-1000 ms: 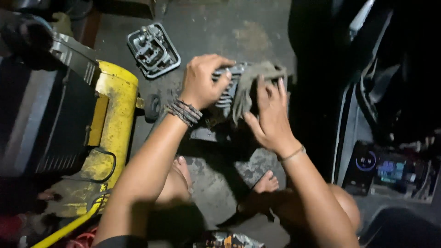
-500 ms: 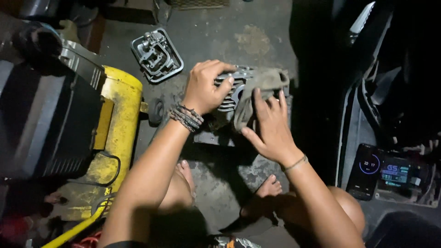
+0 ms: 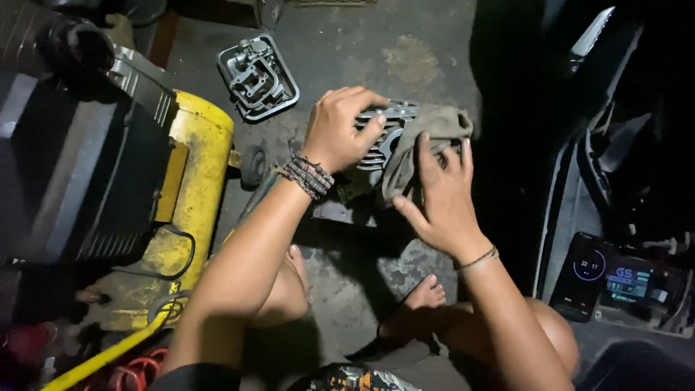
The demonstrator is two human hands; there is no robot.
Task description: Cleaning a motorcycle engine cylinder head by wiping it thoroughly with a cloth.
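Observation:
A finned grey metal engine part [image 3: 381,141] stands on the dirty concrete floor in front of me. My left hand [image 3: 337,130], with a beaded band on its wrist, grips the part's left side from above. My right hand [image 3: 441,195] lies with fingers spread on a grey-brown rag [image 3: 423,141] draped over the part's right side, pressing the cloth against the metal. My bare feet [image 3: 416,304] rest on the floor just below.
A grey metal engine cover [image 3: 257,76] lies on the floor to the upper left. A yellow and black machine [image 3: 181,195] fills the left side, with a yellow hose [image 3: 108,355] beneath it. A phone with a lit screen [image 3: 583,279] sits at the right beside dark vehicle parts.
The view has shifted slightly. My right hand has slid the rag a little over the part's right side. My left hand keeps its grip on the part.

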